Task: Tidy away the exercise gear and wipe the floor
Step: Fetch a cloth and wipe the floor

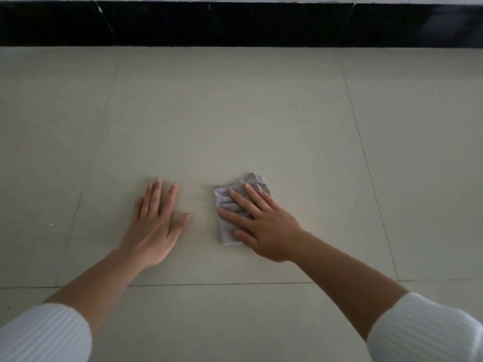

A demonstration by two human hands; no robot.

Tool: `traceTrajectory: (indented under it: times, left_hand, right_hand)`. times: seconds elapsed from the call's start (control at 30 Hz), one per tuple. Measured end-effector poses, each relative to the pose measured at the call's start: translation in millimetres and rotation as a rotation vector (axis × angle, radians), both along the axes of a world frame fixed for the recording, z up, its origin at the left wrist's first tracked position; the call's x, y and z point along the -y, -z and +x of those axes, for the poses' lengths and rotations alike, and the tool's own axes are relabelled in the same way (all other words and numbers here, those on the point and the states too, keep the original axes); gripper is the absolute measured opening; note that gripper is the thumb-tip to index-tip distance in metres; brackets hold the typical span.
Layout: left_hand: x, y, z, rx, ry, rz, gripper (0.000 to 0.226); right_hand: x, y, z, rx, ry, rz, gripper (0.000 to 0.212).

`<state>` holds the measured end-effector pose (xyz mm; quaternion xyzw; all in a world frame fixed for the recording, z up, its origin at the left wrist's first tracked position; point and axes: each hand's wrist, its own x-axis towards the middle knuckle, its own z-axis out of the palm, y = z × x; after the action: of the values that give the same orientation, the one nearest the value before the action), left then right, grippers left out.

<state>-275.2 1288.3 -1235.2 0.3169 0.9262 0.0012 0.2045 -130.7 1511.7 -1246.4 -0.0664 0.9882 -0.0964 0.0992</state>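
Right hand (264, 226) laid palm-down on a small crumpled grey cloth (226, 230), fingers straight and spread, pressing it flat to the floor (235, 113) rather than clenching it; the cloth shows beyond the fingertips and between thumb and forefinger, its far edge rumpled. Just beside this hold, toward the person's left and not touching the cloth, the left hand (154, 226) rests flat on the bare tile, fingers extended, grasping nothing. Both forearms are bare, running back toward the viewer into white ribbed sleeves (44, 333). Thin tile joints cross the pale floor nearer the viewer than the hands and to either side of them. Well beyond the cloth, a glossy black band (235, 24) runs along the far edge of the floor
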Motion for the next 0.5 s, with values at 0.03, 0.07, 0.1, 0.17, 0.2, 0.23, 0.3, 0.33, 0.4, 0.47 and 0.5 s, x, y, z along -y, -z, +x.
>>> traceTrajectory:
  times: [0.03,0.07,0.1,0.17,0.2,0.23,0.3,0.33,0.4,0.47,0.5]
  left_hand:
    - [4.4,-0.2,-9.0,-0.001,-0.082,-0.004,0.09]
    - [7.6,-0.8,-17.0,0.011,-0.135,-0.012,0.094]
    - [10.0,-0.7,-23.4,0.023,-0.153,-0.018,0.097]
    - [12.2,0.7,-30.7,0.023,-0.135,-0.02,0.101]
    - [12.1,1.3,-32.3,0.021,-0.127,-0.018,0.102]
    - [11.9,2.3,-33.1,0.023,-0.124,-0.014,0.101]
    - [12.1,1.8,-33.3,0.045,-0.127,-0.008,0.101]
    - [12.3,0.9,-33.8,0.058,-0.125,-0.013,0.1]
    - [12.5,-0.6,-37.9,0.083,-0.122,-0.018,0.098]
    - [12.8,-3.4,-41.0,0.139,-0.123,-0.032,0.097]
    - [13.0,-4.4,-41.9,0.161,-0.119,-0.04,0.096]
  right_hand:
    - [-19.2,4.0,-2.1,0.018,-0.015,0.013,0.053]
    - [-40.9,8.3,-6.2,0.003,0.036,0.044,0.056]
    - [-63.9,10.6,-11.3,0.004,0.133,0.083,0.061]
    - [-102.6,8.7,-25.1,0.04,0.461,0.115,0.067]
    - [-113.8,5.0,-34.9,0.092,0.668,0.076,0.061]
    - [-118.1,0.1,-48.5,0.137,0.837,0.015,0.057]
    - [-107.5,-9.2,-83.9,0.173,0.997,-0.033,0.057]
    - [-95.6,-9.6,-100.9,0.169,0.989,-0.03,0.057]
    - [-64.3,-3.4,-129.1,0.105,0.839,-0.012,0.055]
    - [-26.9,1.1,-143.7,0.026,0.639,0.016,0.055]
    - [-8.7,1.1,-147.0,0.007,0.552,0.037,0.057]
